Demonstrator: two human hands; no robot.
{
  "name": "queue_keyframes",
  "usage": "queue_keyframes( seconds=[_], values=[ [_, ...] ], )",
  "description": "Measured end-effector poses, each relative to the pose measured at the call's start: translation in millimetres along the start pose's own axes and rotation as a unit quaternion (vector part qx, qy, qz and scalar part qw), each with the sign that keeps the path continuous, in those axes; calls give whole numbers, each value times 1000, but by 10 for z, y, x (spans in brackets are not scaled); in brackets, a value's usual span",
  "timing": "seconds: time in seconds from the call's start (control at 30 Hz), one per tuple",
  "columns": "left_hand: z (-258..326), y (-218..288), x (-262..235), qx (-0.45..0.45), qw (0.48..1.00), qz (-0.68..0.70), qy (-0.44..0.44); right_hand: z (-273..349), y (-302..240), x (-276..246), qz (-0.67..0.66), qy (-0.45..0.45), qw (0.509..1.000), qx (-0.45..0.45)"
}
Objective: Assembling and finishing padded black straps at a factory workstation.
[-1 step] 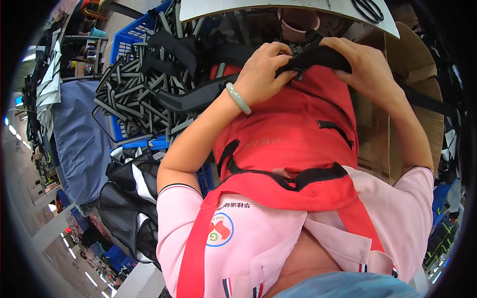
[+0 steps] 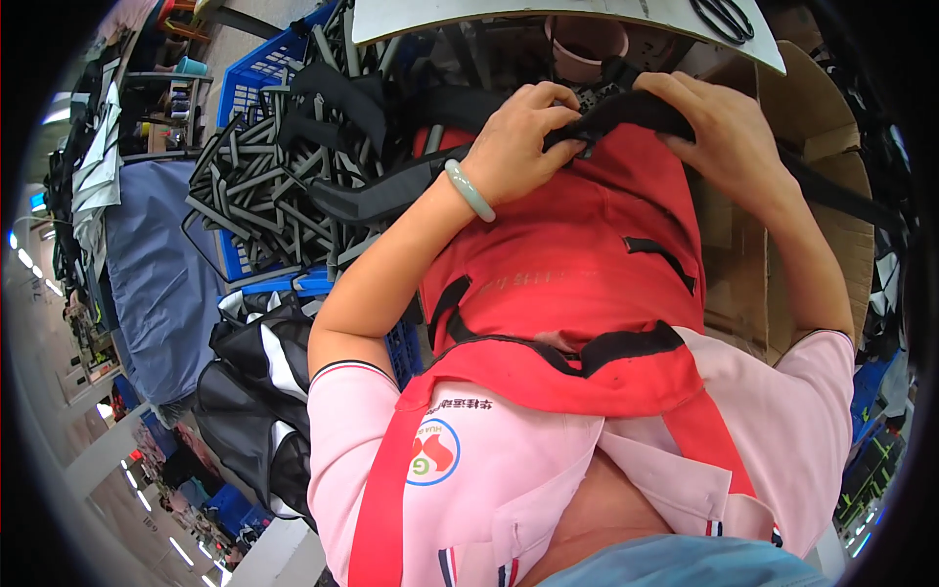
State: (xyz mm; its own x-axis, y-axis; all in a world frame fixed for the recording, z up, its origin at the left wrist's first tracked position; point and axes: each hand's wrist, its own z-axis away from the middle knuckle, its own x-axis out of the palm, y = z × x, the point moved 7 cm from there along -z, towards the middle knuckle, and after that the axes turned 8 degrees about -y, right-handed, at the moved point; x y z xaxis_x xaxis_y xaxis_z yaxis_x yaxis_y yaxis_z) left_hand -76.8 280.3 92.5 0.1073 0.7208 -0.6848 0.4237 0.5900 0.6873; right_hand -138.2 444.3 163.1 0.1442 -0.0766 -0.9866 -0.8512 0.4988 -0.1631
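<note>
A black padded strap [image 2: 631,113] stretches between my two hands, just beyond the red apron [image 2: 577,245] over my lap. My left hand [image 2: 523,132], with a pale green bangle [image 2: 469,191] on its wrist, pinches the strap between thumb and bent fingers. Near the strap's right part, my right hand [image 2: 714,127] curls over it, thumb below and fingers above. A small dark piece, perhaps a buckle [image 2: 599,96], shows between the hands; its details are too small to tell. Dark grey strapping [image 2: 386,199] runs off to the left, and more black strap [image 2: 841,199] trails right.
To the left, a blue basket [image 2: 240,93] overflows with grey-and-black strips [image 2: 264,176]. Black-and-white fabric pieces [image 2: 259,382] lie nearer. A white tabletop [image 2: 567,12] with black-handled scissors [image 2: 724,20] is ahead, a pink bucket [image 2: 587,49] under it. At right stands a cardboard box [image 2: 817,117].
</note>
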Motion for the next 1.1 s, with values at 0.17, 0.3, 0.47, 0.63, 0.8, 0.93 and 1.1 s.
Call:
queue_keyframes(
  seconds=[0.17, 0.3, 0.47, 0.63, 0.8, 0.93, 1.1],
  values=[
    [-107, -26, 85, -24, 998, 19, -55, 101, 26, -165, 68, 60, 996, -10],
    [-167, -89, 67, -46, 988, 141, -52, 209, -2, -187, 134, 152, 977, -63],
    [-114, -61, -81, 39, 991, 80, -100, 266, -42, 79, -105, -44, 990, -78],
    [-217, 216, -223, 34, 991, 125, -30, -89, -124, -299, -140, 108, 978, -112],
    [-229, 351, -435, -35, 994, 66, 84, -277, -143, 124, -281, -123, 952, 6],
    [-61, -3, -105, -195, 941, 275, 23, -348, -123, -104, -330, -94, 939, -23],
    [-184, 165, -211, -251, 871, 393, -153, -376, -50, -188, -409, -195, 889, -57]
  ],
)
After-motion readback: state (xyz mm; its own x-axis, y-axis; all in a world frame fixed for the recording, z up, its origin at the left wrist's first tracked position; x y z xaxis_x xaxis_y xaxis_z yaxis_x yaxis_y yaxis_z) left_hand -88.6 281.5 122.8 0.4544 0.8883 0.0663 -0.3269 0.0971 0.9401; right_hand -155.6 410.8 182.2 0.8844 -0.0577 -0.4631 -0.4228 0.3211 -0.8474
